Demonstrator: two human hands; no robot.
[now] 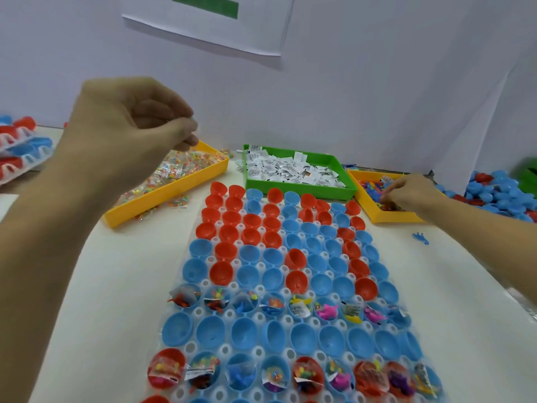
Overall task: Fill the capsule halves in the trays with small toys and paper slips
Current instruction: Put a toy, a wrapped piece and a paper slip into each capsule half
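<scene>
At the far left edge, a stack of trays [20, 152] with red and blue capsule halves lies on the white table [122, 286]. Next to it, the left hand [128, 126] is raised above the table, over the near end of a yellow bin [162, 199] that holds small clear packets of coloured beads [180, 167]. Its fingers are curled in and the thumb meets the fingertips, as in a pinch; something small may be between them, but I cannot tell what it is.

In the middle, a clear tray [284, 301] holds many rows of red and blue capsule halves [250, 254]. Most halves in the far rows are empty. One row in the middle [290, 306] and one row near the bottom [290, 376] already contain small toys and paper slips, and an empty blue row lies between them.

Behind the tray stands a green bin [305, 193] full of white paper slips [293, 170]. To the right of it, a second yellow bin [383, 216] holds small colourful toys. The right hand [406, 193] reaches into this bin with fingers bent down among the toys; whether it grips one I cannot tell. A single blue toy [420, 237] lies on the table near this bin. At the far right, there is a pile of loose blue and red capsule halves [499, 196].
</scene>
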